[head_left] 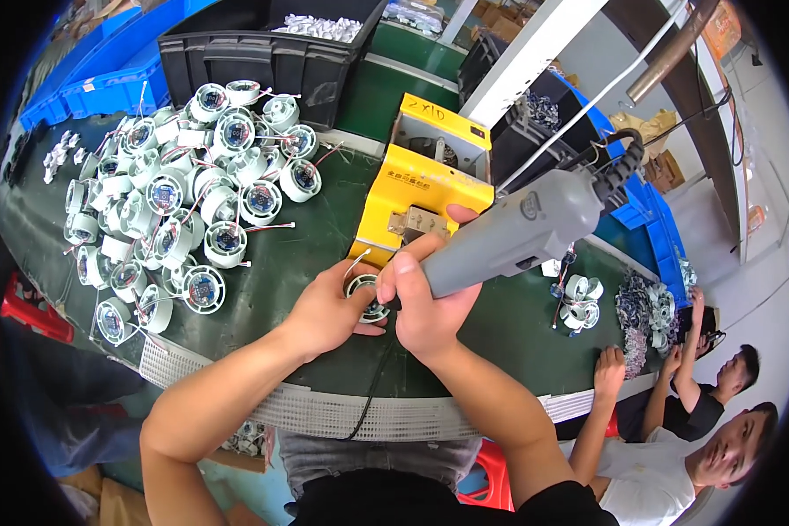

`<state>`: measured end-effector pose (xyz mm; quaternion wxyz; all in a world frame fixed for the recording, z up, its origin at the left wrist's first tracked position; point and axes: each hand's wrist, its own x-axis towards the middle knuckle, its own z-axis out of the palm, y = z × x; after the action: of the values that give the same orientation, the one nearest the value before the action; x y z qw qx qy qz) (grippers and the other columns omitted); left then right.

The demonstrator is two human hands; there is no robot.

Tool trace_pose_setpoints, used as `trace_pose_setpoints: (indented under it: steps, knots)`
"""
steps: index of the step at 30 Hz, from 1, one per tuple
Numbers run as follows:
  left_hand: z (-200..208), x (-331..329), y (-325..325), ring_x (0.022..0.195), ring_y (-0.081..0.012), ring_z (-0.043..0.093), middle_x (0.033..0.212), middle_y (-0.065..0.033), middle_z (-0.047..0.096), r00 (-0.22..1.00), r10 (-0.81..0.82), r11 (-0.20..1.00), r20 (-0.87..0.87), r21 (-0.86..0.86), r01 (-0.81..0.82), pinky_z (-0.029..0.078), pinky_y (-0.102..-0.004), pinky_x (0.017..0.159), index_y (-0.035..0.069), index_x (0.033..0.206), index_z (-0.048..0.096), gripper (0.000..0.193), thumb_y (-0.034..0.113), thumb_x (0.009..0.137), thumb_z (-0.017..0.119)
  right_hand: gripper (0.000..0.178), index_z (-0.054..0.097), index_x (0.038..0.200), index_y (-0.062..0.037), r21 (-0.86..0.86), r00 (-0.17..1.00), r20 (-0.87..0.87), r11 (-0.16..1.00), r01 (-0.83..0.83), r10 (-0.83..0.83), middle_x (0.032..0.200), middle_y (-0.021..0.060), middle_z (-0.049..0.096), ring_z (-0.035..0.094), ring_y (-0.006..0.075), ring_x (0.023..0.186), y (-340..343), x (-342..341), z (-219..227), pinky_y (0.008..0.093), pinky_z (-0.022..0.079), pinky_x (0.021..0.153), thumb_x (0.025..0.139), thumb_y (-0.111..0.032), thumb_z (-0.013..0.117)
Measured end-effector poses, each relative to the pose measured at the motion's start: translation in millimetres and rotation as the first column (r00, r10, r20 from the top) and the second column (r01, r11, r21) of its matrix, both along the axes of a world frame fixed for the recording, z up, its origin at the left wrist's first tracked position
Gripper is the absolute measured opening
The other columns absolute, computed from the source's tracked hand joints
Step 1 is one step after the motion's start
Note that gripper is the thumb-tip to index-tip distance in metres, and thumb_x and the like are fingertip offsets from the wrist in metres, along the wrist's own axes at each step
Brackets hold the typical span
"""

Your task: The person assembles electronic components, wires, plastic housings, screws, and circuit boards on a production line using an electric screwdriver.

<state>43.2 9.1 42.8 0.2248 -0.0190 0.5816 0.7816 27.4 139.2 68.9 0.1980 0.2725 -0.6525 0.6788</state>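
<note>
My left hand is closed around a small round pale-green housing just above the dark green work surface. The fingers of both hands cover much of the housing. In my right hand I grip a grey electric screwdriver, its body slanting up to the right and its tip end down at the housing. The bit itself is hidden by my fingers. Right behind my hands stands a yellow screw feeder with a metal block on its front.
Many similar housings with circuit boards and wires form a pile at left. Behind are a black crate and blue bins. A few parts lie at right, near two co-workers. A cord crosses the front edge.
</note>
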Motion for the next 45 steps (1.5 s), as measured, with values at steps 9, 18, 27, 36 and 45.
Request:
trace_pose_setpoints:
  steps: [9, 18, 27, 36, 45]
  knots:
    - [-0.5, -3.2, -2.9, 0.091, -0.0192, 0.062, 0.111, -0.0107, 0.054, 1.0, 0.0, 0.999, -0.002, -0.033, 0.0, 0.06, -0.0331, 0.076, -0.004, 0.115, 0.048, 0.025, 0.01, 0.095, 0.048, 0.052, 0.02, 0.131, -0.0008, 0.018, 1.0, 0.0, 1.0, -0.013, 0.013, 0.07, 0.0077, 0.051, 0.051, 0.014, 0.05, -4.9, -4.1, -5.7, 0.0278, 0.047, 0.049, 0.087, 0.003, 0.049]
    - [2.4, 0.9, 5.8, 0.092, -0.0247, 0.063, 0.106, -0.0148, 0.059, 0.994, 0.038, 0.995, -0.106, -0.089, -0.048, 0.061, -0.0361, 0.069, -0.002, 0.116, 0.051, 0.025, 0.006, 0.093, 0.048, 0.045, 0.028, 0.124, -0.0039, -0.104, 0.998, 0.034, 0.993, -0.047, 0.05, 0.071, 0.0043, 0.046, 0.046, 0.011, 0.049, -5.9, 2.5, -13.6, 0.0256, 0.044, 0.047, 0.086, -0.001, 0.051]
    - [34.0, 8.7, -17.7, 0.084, -0.0246, 0.066, 0.101, -0.0178, 0.061, 0.926, -0.252, 0.848, -0.283, -0.525, 0.07, 0.058, -0.0344, 0.063, 0.004, 0.118, 0.055, 0.03, 0.01, 0.09, 0.053, 0.059, 0.018, 0.138, -0.0016, -0.113, 0.984, 0.094, 0.984, -0.139, 0.15, 0.081, 0.0065, 0.05, 0.054, 0.0149, 0.068, 18.6, 16.5, 4.2, 0.0301, 0.049, 0.064, 0.09, -0.011, 0.052]
    - [74.1, -37.2, -127.0, 0.136, -0.051, 0.015, 0.148, -0.0276, 0.02, 0.651, -0.23, -0.032, -0.723, -0.663, -0.748, 0.021, -0.0596, 0.109, 0.016, 0.132, 0.049, 0.067, -0.001, 0.068, 0.056, 0.032, 0.053, 0.112, 0.0006, 0.53, 0.666, -0.331, 0.452, 0.718, -0.669, 0.115, 0.0169, 0.052, 0.047, 0.0331, 0.113, 213.8, 32.2, 20.3, 0.0401, 0.034, 0.099, 0.082, -0.009, 0.062]
    - [42.7, 4.4, -69.5, 0.121, -0.0421, 0.043, 0.119, -0.0159, 0.057, 0.419, -0.307, 0.147, -0.854, -0.478, -0.866, 0.037, -0.0502, 0.102, 0.008, 0.097, 0.066, 0.029, 0.004, 0.07, 0.059, 0.054, 0.054, 0.119, -0.0064, 0.856, 0.533, -0.351, -0.033, 0.515, -0.77, 0.127, 0.0161, 0.049, 0.041, 0.0374, 0.12, 324.1, 54.5, -36.3, 0.047, 0.036, 0.099, 0.073, -0.029, 0.072]
